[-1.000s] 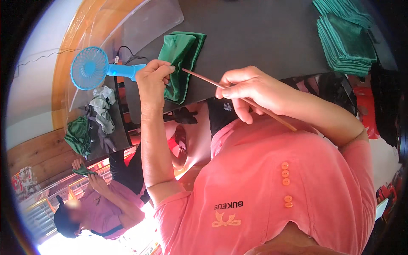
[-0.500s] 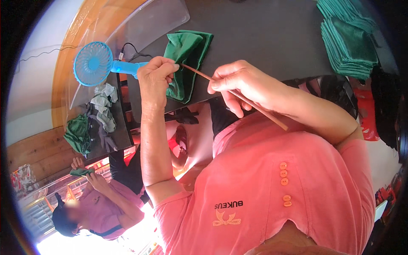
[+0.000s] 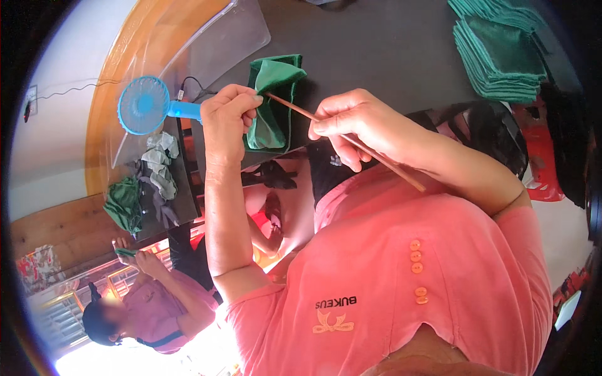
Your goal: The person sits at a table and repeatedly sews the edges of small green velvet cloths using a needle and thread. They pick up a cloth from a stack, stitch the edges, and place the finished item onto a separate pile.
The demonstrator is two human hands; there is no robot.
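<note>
A thin brown stick (image 3: pixel 401 172), like a chopstick, slants across in front of my chest. My right hand (image 3: pixel 360 122) is closed round it, its lower end sticking out past my palm. The upper tip reaches the fingertips of my left hand (image 3: pixel 231 116), which is closed in a pinch at the edge of a folded green velvety cloth (image 3: pixel 269 133). One layer of that cloth is folded over at the top, and the rest lies on the dark table. Exactly how the stick's tip meets the cloth is hidden by my fingers.
A neat stack of green cloths (image 3: pixel 501 59) sits at the far right of the dark table (image 3: pixel 370 47). Left are a blue handheld fan (image 3: pixel 144 105), a clear plastic sheet or tray (image 3: pixel 232 37), grey crumpled cloths (image 3: pixel 162 166) and a green bundle (image 3: pixel 123 203). A co-worker (image 3: pixel 166 301) handles green cloth.
The view has shifted slightly. The folded-over layer of the green cloth now leans further right at its top. Both my hands keep their grips on the cloth and the stick.
</note>
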